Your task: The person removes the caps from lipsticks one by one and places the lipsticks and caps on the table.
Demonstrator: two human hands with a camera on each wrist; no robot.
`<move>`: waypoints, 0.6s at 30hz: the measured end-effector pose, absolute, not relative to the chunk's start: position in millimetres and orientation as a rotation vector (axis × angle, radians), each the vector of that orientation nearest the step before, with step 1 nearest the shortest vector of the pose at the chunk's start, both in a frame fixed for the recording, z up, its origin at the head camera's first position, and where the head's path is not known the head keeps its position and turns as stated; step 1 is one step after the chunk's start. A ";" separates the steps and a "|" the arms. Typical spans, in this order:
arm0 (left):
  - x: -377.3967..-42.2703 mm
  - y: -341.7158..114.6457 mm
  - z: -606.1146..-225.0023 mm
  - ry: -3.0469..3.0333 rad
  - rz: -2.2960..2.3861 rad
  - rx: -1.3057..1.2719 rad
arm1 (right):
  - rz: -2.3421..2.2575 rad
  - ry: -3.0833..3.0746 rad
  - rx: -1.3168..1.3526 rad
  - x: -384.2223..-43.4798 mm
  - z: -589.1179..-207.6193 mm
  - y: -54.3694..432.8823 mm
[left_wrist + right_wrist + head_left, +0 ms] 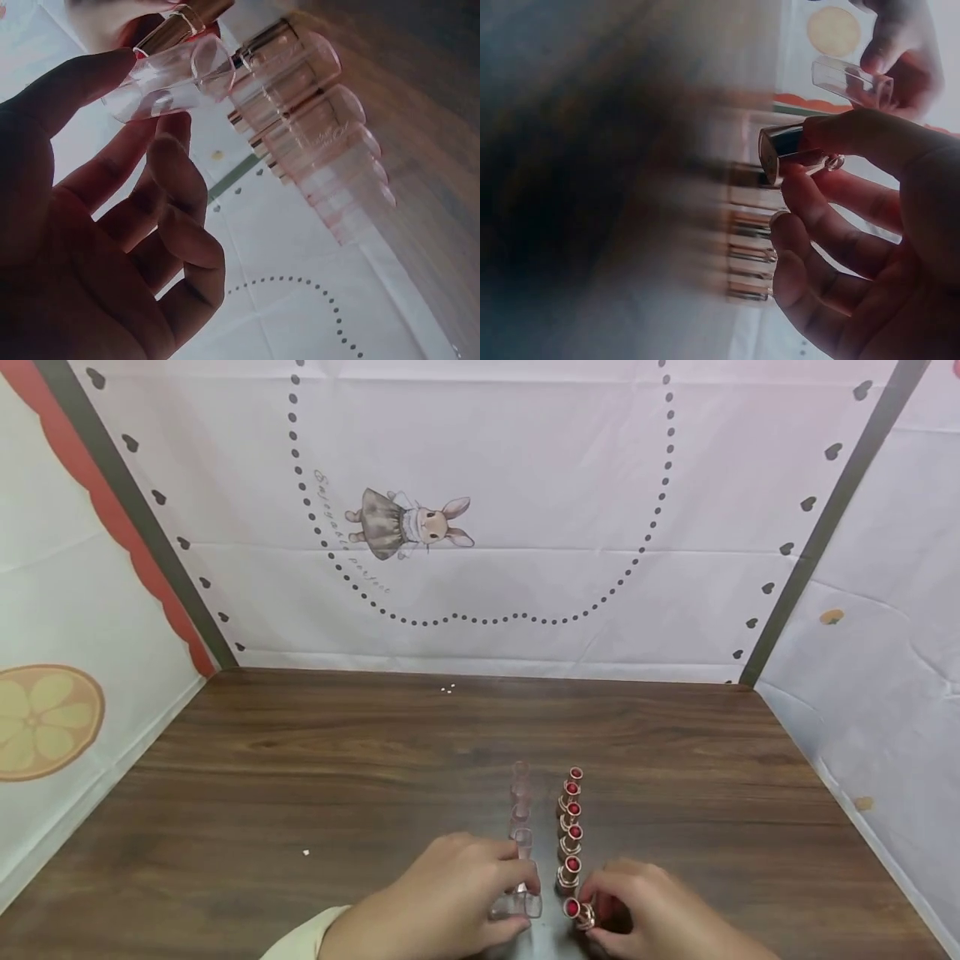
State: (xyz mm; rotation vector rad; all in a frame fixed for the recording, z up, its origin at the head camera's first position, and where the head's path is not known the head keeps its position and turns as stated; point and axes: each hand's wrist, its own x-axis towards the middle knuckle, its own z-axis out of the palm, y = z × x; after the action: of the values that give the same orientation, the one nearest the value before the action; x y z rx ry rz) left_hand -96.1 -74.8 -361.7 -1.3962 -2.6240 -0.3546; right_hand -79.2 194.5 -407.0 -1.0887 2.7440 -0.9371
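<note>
My left hand (450, 893) pinches a clear plastic lipstick cap (169, 79) between thumb and fingers, tipped on its side near the front of the table. My right hand (652, 910) grips an uncapped lipstick (581, 912) with a rose-gold tube, its red tip leaning toward the cap. The two pieces are apart, side by side. Beyond the right hand, several uncapped red lipsticks (570, 847) stand upright in a row. A parallel row of clear caps (521, 814) stands past the left hand, its nearest part hidden behind the fingers.
The dark wooden table (337, 760) is bounded by a printed white cloth wall (525, 485) at the back and cloth on both sides. Small white specks (447, 690) lie near the back edge, and another white bit (306, 852) lies to the left.
</note>
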 end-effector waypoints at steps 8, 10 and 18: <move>-92.9 -64.3 -368.6 -2.658 -0.290 -1.413 | -0.899 2.703 -1.007 -78.5 -411.8 189.4; -91.7 -61.5 -370.6 -2.636 -0.251 -1.409 | -0.871 2.745 -1.040 -77.1 -412.0 189.9; -89.6 -55.3 -375.0 -2.599 -0.188 -1.403 | -0.856 2.737 -1.048 -74.7 -409.9 195.1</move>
State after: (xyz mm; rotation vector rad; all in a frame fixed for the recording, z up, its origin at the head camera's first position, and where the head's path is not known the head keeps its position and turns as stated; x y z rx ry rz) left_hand -89.6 -55.3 -375.0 -1.4028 -2.5986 -0.1881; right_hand -74.7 195.1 -409.9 -1.0477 2.7375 -0.8558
